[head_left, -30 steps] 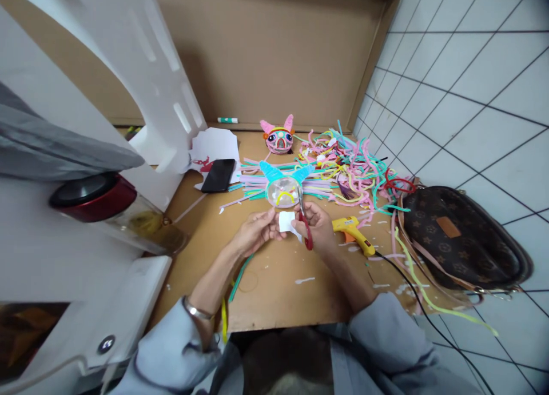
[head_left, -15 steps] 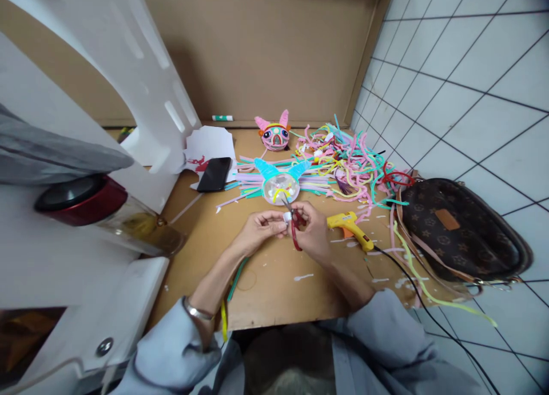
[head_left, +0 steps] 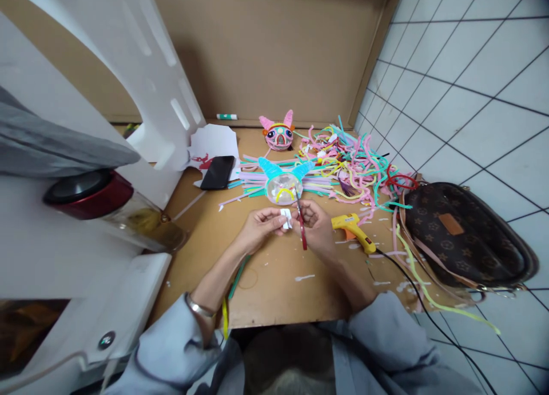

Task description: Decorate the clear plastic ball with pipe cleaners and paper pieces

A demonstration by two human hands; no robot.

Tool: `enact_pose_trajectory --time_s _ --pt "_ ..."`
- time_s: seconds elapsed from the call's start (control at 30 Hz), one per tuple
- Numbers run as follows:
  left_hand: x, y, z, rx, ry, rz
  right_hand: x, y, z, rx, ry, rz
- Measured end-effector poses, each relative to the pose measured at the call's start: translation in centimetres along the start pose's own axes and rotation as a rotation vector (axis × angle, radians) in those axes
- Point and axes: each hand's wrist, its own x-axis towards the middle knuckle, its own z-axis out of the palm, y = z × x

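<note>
Between the fingertips of my left hand (head_left: pixel 262 226) is a small piece of white paper (head_left: pixel 286 218). My right hand (head_left: pixel 316 226) is closed around red-handled scissors (head_left: pixel 302 229), their blades pointing away from me; its fingertips also reach the paper's right edge. Just beyond both hands lies a round, clear craft head (head_left: pixel 283 190) with blue ears and a yellow curved strip. Farther back stands a finished-looking pink-eared craft head (head_left: pixel 278 135) with blue eyes. Right of my right hand rests a yellow glue gun (head_left: pixel 354 230).
Pipe cleaners (head_left: pixel 355 166) are heaped at the back right. A brown handbag (head_left: pixel 467 232) leans by the tiled wall. A black phone (head_left: pixel 218 172) lies on white paper (head_left: pixel 214 140). A red-lidded bottle (head_left: pixel 115 206) stands left, a green-and-white marker (head_left: pixel 227 116) at the back.
The scissors have turned in my right hand, and their blades are off the paper. The white piece now faces up more fully, with fingertips of both hands at it.
</note>
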Motion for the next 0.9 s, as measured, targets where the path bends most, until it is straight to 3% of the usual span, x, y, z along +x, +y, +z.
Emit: enact_pose_trajectory --time_s 0.2,0.33,0.43,0.53,0.63,0.9 --pt "0.0 0.2 0.0 -0.046 -0.049 -0.033 0.4 0.2 -0.4 -0.027 0.025 0.003" --pt "-0.2 0.0 -0.2 0.042 -0.028 0.163 0.6 0.3 -0.6 -0.027 0.059 0.010" --pt "-0.4 -0.1 -0.5 0.305 -0.023 0.311 0.8 0.1 -0.8 -0.016 0.061 0.042" --pt "-0.5 0.2 -0.6 0.504 0.000 0.403 0.9 -0.1 -1.0 0.012 0.052 0.088" --pt "-0.6 0.5 -0.5 0.541 0.012 0.451 0.9 -0.3 -1.1 0.042 0.062 0.105" --pt "-0.5 0.4 -0.2 0.459 0.142 0.435 0.7 -0.1 -1.5 -0.015 0.066 -0.109"
